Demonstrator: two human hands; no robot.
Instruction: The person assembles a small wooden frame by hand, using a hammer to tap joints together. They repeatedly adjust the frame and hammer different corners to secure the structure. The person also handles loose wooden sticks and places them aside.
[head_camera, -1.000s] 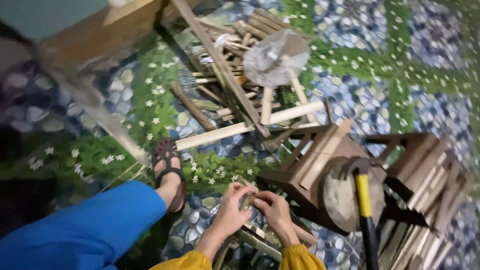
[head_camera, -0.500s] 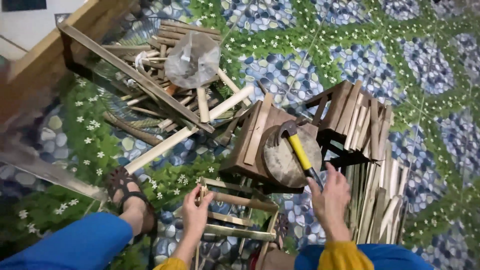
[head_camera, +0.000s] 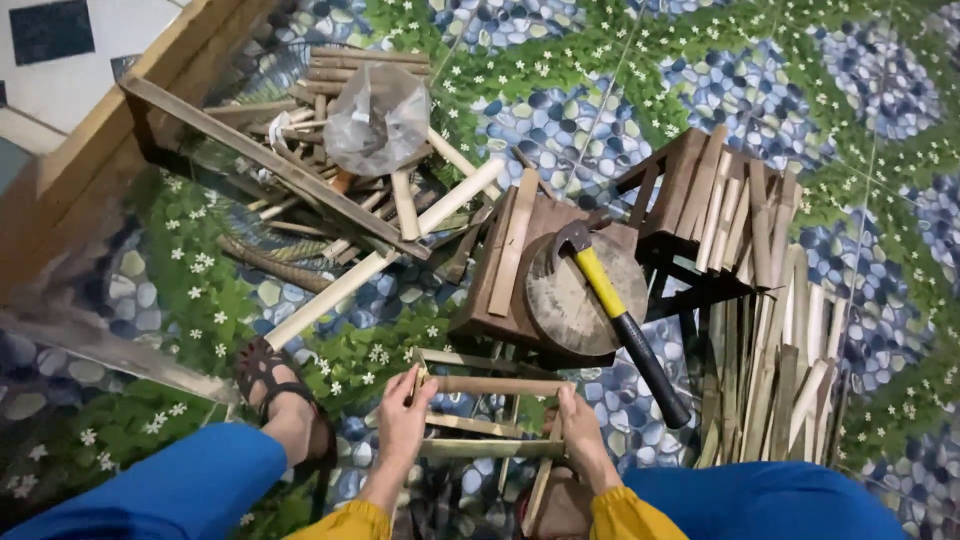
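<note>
You hold a small frame of bamboo slats (head_camera: 490, 420) low over the patterned floor (head_camera: 800, 70), close to your knees in blue trousers. Your left hand (head_camera: 405, 425) grips the frame's left end, fingers curled round the top corner, and your right hand (head_camera: 578, 432) clasps its right end, fingers wrapped over the slats. The frame lies nearly flat, with 1 rod across the top, 2 slats below it and thinner sticks crossing them. Just beyond it stands a low wooden stool (head_camera: 530, 270) with a round wooden block (head_camera: 575, 300) on top. A hammer (head_camera: 615, 310) with a yellow and black handle lies on the block, its handle running over the edge toward your right knee. Right of the stool lies a pile of split bamboo strips (head_camera: 780, 350). Toward the far left edge of the floor lies a heap of sticks (head_camera: 330, 150) with a clear plastic bag (head_camera: 378, 120) on it. Your left foot in a sandal (head_camera: 275, 385) rests left of the frame.
</note>
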